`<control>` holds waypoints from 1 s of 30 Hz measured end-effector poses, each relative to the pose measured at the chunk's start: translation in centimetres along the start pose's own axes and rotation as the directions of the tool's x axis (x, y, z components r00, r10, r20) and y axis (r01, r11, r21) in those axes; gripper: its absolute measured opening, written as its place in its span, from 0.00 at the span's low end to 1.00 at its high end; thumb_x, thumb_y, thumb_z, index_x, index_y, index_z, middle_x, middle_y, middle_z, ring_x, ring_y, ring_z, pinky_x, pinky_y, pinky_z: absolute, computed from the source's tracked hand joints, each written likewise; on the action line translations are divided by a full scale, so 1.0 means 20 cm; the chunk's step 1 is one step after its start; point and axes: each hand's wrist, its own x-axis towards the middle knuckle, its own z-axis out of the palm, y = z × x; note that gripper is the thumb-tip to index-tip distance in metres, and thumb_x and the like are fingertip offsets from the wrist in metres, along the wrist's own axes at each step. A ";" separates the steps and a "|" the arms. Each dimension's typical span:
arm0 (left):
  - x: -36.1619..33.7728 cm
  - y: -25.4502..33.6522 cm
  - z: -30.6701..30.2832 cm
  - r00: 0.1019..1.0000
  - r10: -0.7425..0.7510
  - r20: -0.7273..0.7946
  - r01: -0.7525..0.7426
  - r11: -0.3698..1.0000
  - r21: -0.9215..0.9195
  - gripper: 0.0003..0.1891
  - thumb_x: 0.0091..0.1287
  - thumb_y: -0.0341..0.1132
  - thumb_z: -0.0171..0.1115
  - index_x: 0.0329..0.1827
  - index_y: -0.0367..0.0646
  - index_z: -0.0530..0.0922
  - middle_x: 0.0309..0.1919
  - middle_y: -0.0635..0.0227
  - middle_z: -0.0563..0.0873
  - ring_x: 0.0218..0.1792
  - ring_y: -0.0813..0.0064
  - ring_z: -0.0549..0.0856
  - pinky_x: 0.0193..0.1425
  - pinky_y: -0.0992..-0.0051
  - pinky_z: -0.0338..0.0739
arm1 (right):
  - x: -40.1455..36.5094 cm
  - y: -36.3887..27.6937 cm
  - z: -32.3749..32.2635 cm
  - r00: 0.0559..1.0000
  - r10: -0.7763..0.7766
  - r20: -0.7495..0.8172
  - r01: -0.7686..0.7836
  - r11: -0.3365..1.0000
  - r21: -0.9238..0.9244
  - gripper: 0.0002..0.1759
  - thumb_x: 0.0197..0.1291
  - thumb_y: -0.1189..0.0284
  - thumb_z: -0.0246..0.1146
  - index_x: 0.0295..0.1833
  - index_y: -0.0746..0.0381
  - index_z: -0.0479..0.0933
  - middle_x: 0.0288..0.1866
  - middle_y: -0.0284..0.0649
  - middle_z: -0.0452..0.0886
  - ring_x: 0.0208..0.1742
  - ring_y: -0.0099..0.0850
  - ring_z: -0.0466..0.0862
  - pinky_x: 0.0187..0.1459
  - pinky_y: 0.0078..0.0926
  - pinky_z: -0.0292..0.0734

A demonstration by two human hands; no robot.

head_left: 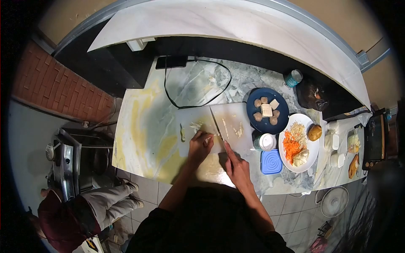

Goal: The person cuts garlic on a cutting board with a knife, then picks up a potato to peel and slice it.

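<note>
Head view, looking down: our two bare hands worked over a white cutting board (242,114) on a marbled tabletop (141,126). Our right hand (239,170) had its grip closed around the handle of a knife (216,123), blade angled away from us. Our left hand (199,146) was beside the blade, fingers bent; we could not tell whether its grip pinched a piece. Pale strips (225,127) lay right of the blade, pale scraps (196,125) left. We judged the step to be cutting; a further cut called for fingertips tucked clear of the edge. A blue plate (270,126) sat beyond the board's right side.
</note>
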 end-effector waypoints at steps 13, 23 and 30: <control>0.00 -0.01 0.01 1.000 -0.004 -0.010 0.004 1.000 0.006 0.07 0.59 0.24 0.72 0.41 0.38 0.86 0.37 0.62 0.86 0.20 0.73 0.83 0.26 0.75 0.78 | -0.02 0.11 0.11 0.997 -0.037 0.070 0.050 0.978 -0.201 0.39 0.61 0.77 0.60 0.80 0.53 0.62 0.34 0.54 0.83 0.32 0.53 0.84 0.36 0.49 0.80; 0.02 0.03 -0.01 1.000 -0.013 0.007 0.013 1.000 0.018 0.08 0.59 0.25 0.73 0.41 0.39 0.87 0.36 0.64 0.86 0.20 0.75 0.82 0.26 0.75 0.78 | 0.01 0.02 0.00 0.994 0.054 0.092 -0.037 0.983 -0.179 0.42 0.61 0.77 0.60 0.81 0.49 0.59 0.35 0.56 0.84 0.33 0.55 0.85 0.37 0.49 0.80; 0.02 -0.01 -0.02 0.998 -0.005 -0.057 0.002 0.999 -0.045 0.09 0.54 0.24 0.74 0.37 0.38 0.85 0.35 0.64 0.84 0.18 0.76 0.80 0.24 0.76 0.76 | 0.00 -0.03 -0.02 0.989 0.097 0.108 -0.094 0.995 -0.035 0.43 0.59 0.82 0.60 0.81 0.49 0.61 0.31 0.54 0.83 0.31 0.53 0.84 0.36 0.46 0.79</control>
